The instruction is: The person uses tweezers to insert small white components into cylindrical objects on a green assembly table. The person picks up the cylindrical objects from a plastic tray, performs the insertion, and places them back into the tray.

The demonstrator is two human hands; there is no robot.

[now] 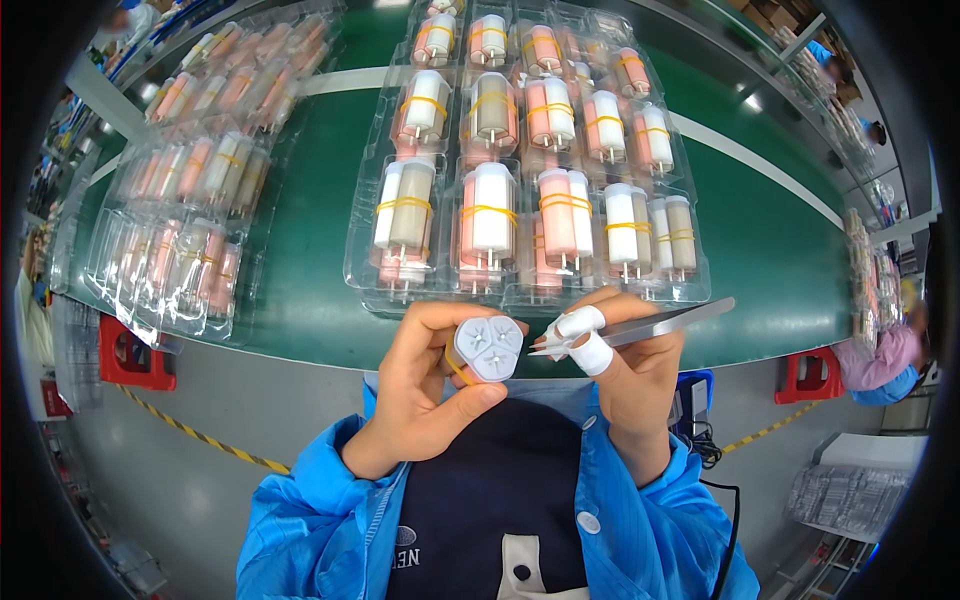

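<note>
My left hand (420, 405) is closed around a bundle of three cylinders (488, 349), whose pale grey ends point up. A yellow rubber band (457, 370) runs around its side. In my right hand (637, 388) I grip metal tweezers (672, 321), their tips pointing left toward the bundle but apart from it. White wraps (592, 354) cover the thumb and a finger of that hand. Both hands are just in front of the table's near edge. Past them lies a clear plastic tray (357, 250) with banded white, pink and grey cylinders in its pockets.
The green table (310, 190) stretches across in front of me. More loaded clear trays (215, 305) stand at its left. Red stools (135, 358) are on the floor at both sides. Another person in pink and blue (890, 358) is at the far right.
</note>
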